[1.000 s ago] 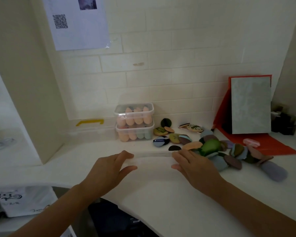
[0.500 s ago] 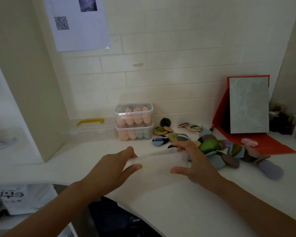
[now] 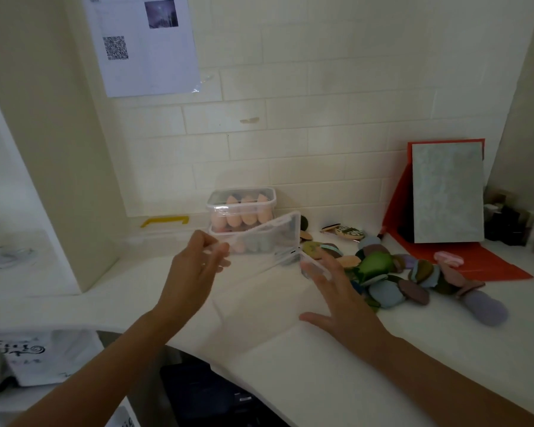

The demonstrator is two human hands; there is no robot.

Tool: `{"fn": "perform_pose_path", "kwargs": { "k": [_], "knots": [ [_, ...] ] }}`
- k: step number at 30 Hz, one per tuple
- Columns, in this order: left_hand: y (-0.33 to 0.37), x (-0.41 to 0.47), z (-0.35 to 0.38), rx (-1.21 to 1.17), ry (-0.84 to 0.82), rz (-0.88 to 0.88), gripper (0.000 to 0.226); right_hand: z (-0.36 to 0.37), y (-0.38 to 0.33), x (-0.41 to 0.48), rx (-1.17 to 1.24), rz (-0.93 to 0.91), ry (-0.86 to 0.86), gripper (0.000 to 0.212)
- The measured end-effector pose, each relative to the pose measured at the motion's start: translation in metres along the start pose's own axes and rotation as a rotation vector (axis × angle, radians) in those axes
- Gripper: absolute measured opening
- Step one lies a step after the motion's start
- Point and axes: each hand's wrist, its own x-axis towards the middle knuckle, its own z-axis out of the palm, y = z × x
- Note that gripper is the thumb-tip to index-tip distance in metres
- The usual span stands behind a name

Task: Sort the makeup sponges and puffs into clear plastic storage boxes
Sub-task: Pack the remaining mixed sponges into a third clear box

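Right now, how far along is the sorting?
Done: the two stacked boxes by the wall hold egg-shaped sponges. In hand: the left hand pinches a clear lid, tilted up, while the right hand, fingers straight, touches its other end. Left: the pile of puffs lies loose on the counter, none boxed that I can see.

Peach sponges [image 3: 248,211] in clear boxes [image 3: 217,208]; puffs [image 3: 386,292] mix green, blue, brown, mauve; a mottled grey board [image 3: 447,192], perhaps a mirror, fronts red card [image 3: 490,266].
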Motion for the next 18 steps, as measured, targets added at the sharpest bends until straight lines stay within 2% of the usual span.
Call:
{"fn": "perform_pose_path", "kwargs": {
  "k": [2,4,6,10,12,14,18],
  "knots": [
    [-0.004,0.013,0.002,-0.167,0.038,-0.133,0.02,0.002,0.004,-0.001,0.023,-0.008,-0.065,0.056],
    [-0.017,0.025,0.004,-0.284,0.073,-0.32,0.025,0.002,0.005,-0.001,0.015,0.006,-0.121,0.036],
    [-0.034,0.03,0.006,-0.336,0.09,-0.52,0.026,0.0,0.003,0.0,-0.005,-0.009,-0.114,0.029],
    [-0.071,0.017,0.017,-0.199,-0.023,-0.806,0.024,0.0,0.0,0.0,-0.061,-0.038,-0.097,0.036],
    [-0.077,0.015,0.02,-0.199,0.0,-0.817,0.024,-0.001,-0.001,0.0,-0.05,-0.016,-0.1,0.033],
    [-0.072,0.019,0.02,-0.106,-0.032,-0.723,0.034,-0.001,0.001,0.001,-0.023,-0.011,-0.108,0.031],
    [-0.057,0.021,0.02,0.434,-0.149,-0.535,0.062,-0.002,0.0,0.003,0.004,0.033,-0.155,0.04]
  ]
}}
